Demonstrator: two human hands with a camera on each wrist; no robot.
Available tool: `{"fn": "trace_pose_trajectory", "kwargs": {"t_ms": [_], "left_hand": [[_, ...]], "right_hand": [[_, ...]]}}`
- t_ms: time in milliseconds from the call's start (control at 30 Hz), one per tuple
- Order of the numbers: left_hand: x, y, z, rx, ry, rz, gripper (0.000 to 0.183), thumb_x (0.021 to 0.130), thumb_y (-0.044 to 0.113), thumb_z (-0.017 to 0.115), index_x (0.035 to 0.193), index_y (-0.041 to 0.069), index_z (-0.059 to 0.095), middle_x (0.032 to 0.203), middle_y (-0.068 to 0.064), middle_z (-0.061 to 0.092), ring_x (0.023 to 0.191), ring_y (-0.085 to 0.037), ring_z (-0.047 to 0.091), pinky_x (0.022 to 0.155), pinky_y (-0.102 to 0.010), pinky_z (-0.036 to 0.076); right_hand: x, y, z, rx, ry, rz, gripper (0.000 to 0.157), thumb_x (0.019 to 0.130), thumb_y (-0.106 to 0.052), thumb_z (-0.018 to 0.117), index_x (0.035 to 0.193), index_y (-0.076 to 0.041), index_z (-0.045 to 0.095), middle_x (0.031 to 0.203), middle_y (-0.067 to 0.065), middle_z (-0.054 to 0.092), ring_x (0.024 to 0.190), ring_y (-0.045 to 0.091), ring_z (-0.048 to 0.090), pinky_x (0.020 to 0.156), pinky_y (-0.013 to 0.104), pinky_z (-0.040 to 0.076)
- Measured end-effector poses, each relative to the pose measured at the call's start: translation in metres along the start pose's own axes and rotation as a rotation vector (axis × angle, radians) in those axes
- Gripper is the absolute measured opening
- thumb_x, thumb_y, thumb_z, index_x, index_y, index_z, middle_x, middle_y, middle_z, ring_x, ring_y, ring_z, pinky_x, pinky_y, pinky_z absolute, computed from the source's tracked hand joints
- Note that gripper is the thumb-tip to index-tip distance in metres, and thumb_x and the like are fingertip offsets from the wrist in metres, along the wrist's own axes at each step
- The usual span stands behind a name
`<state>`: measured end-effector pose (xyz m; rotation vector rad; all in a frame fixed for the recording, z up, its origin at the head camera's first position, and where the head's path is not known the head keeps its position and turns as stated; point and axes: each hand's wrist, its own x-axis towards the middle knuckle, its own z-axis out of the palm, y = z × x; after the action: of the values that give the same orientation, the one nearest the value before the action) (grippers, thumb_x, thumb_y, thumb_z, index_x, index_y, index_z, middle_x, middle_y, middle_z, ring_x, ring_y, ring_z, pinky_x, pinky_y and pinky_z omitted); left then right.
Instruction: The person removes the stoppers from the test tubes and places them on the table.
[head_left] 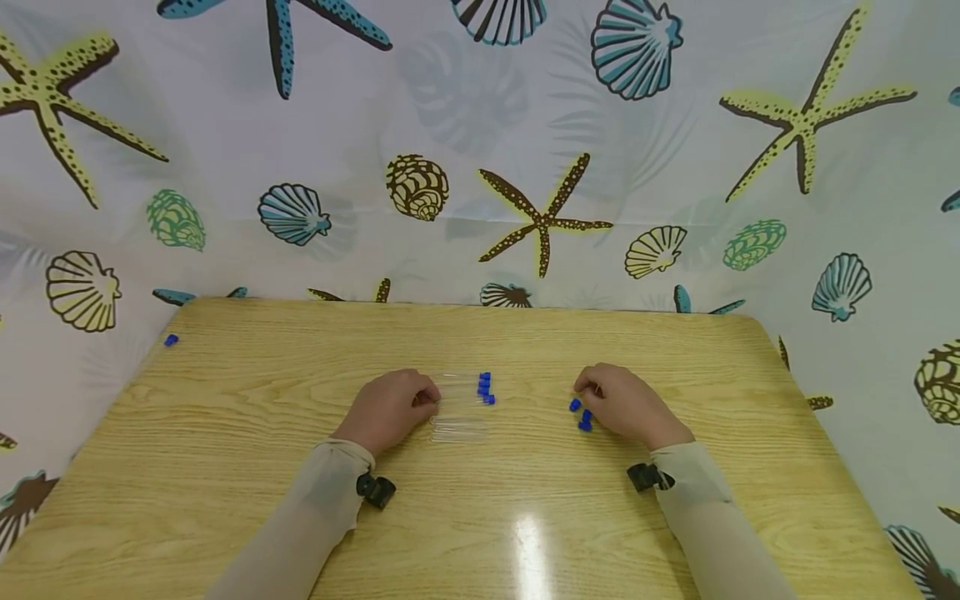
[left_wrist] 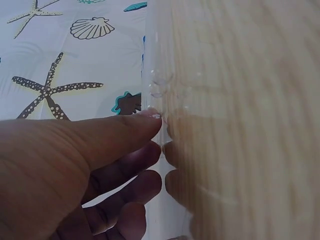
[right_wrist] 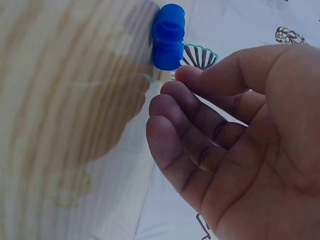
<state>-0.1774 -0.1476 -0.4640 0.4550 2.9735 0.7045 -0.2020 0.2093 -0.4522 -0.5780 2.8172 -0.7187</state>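
Near the middle of the table, my left hand (head_left: 393,406) rests at the left ends of several thin clear test tubes (head_left: 459,431) lying side by side. Thumb and fingers of the left hand (left_wrist: 115,145) pinch a clear tube end, which glints at the thumb tip. Blue caps (head_left: 483,385) sit at the right ends of the upper tubes; the lower tubes show no caps. My right hand (head_left: 626,404) hovers at a few loose blue caps (head_left: 585,420). Loosely bent fingers of the right hand (right_wrist: 215,130) show nothing between them, with the thumb tip beside the caps (right_wrist: 169,37).
One more blue cap (head_left: 171,340) lies at the table's far left edge. The wooden table (head_left: 285,342) meets a hanging cloth (head_left: 360,125) printed with shells and starfish at the back and sides. Glare (head_left: 530,550) shows near the front.
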Motion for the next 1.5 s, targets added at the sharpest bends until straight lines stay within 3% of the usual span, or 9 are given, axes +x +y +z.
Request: {"fn": "trace_pose_trajectory", "kwargs": {"t_ms": [267,700,933,1233,1500], "left_hand": [[0.001,0.001,0.000,-0.013,0.001,-0.008,0.010,0.095,0.021,0.077,0.104,0.017,0.081,0.096,0.004,0.073,0.084,-0.012,0.067,0.081,-0.039,0.058],[0.003,0.001,-0.001,-0.008,0.011,0.011,0.010,0.097,0.022,0.075,0.103,0.017,0.081,0.094,0.004,0.072,0.084,-0.013,0.065,0.083,-0.040,0.058],[-0.003,0.011,-0.016,-0.041,0.130,0.040,0.012,0.100,0.027,0.072,0.106,0.020,0.078,0.098,0.008,0.073,0.088,-0.011,0.067,0.083,-0.038,0.059],[-0.014,0.036,-0.042,-0.117,0.285,0.201,0.007,0.097,0.022,0.075,0.103,0.019,0.076,0.094,0.009,0.075,0.082,-0.006,0.069,0.074,-0.031,0.061],[-0.022,0.052,-0.054,-0.109,0.374,0.314,0.011,0.095,0.019,0.078,0.105,0.016,0.077,0.097,0.006,0.076,0.079,-0.006,0.069,0.070,-0.030,0.061]], "right_hand": [[0.001,0.002,0.001,-0.012,-0.006,-0.010,0.022,0.107,-0.015,0.055,0.116,-0.010,0.074,0.112,0.005,0.071,0.093,0.015,0.065,0.087,0.042,0.056],[0.001,0.002,0.000,0.009,0.004,-0.014,0.021,0.107,-0.016,0.057,0.117,-0.010,0.074,0.111,0.003,0.071,0.091,0.014,0.064,0.086,0.042,0.056],[0.001,-0.001,-0.004,0.069,0.050,-0.013,0.023,0.106,-0.018,0.056,0.120,-0.009,0.072,0.111,0.001,0.069,0.088,0.015,0.060,0.083,0.038,0.054],[0.000,-0.021,-0.009,0.148,0.203,-0.212,0.026,0.103,-0.016,0.063,0.128,-0.007,0.068,0.105,-0.002,0.064,0.089,0.012,0.060,0.076,0.033,0.056],[-0.005,-0.055,-0.019,0.219,0.279,-0.371,0.033,0.099,-0.014,0.071,0.131,-0.009,0.065,0.109,-0.001,0.067,0.090,0.011,0.062,0.079,0.030,0.058]]}}
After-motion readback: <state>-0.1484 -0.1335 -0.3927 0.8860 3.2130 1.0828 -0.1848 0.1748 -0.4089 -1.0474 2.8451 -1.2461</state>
